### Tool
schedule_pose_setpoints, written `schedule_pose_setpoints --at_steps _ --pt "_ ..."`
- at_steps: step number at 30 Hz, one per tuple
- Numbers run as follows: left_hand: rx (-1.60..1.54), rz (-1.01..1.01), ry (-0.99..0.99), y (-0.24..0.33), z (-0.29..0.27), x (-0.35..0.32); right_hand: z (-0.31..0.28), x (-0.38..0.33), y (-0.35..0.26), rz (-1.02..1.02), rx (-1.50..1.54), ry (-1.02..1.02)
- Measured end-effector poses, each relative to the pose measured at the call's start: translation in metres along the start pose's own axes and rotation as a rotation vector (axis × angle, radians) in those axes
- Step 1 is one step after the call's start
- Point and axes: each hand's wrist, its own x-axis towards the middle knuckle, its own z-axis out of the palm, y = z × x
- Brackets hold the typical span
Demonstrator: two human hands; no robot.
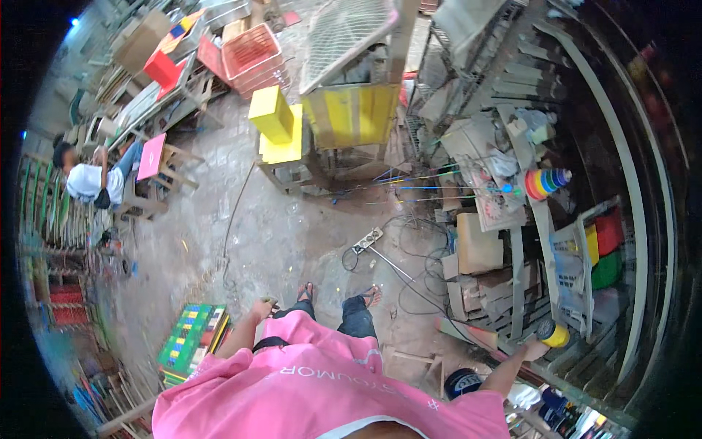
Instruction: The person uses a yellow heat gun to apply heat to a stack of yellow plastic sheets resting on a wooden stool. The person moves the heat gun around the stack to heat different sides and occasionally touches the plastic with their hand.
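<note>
- A person in a pink shirt stands on the dusty concrete floor [292, 241] of a crowded workshop, arms spread wide to either side
- The right hand [532, 350] stretches out to the cluttered wooden shelf rack [512, 278] and is closed around a small yellow cylindrical container with a dark top [553, 335], held at the rack's lower edge, within arm's reach of where the person stands
- The left hand [262, 307] hangs low by the hip, just above a stack of green boards with coloured squares [191, 338] on the floor; it seems to grip a small dark object, though whether the fingers are closed cannot be told
- A white power strip [368, 239] lies ahead of the sandalled feet, its cables trailing toward the rack
- Another person sits at the far left beside a pink-topped wooden stool [153, 157]
</note>
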Motion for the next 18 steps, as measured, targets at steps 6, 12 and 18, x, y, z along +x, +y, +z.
schedule_pose_setpoints --at_steps 6,12,18 --pt "-0.173 -0.035 0.040 -0.059 -0.006 -0.027 -0.075 -0.089 -0.019 -0.064 0.155 0.011" --pt "-0.200 -0.019 0.055 -0.101 -0.047 0.006 -0.111 -0.217 -0.032 -0.297 0.414 0.127" --pt "-0.321 -0.011 0.052 -0.163 -0.116 0.055 -0.136 -0.368 -0.032 -0.462 0.748 -0.136"
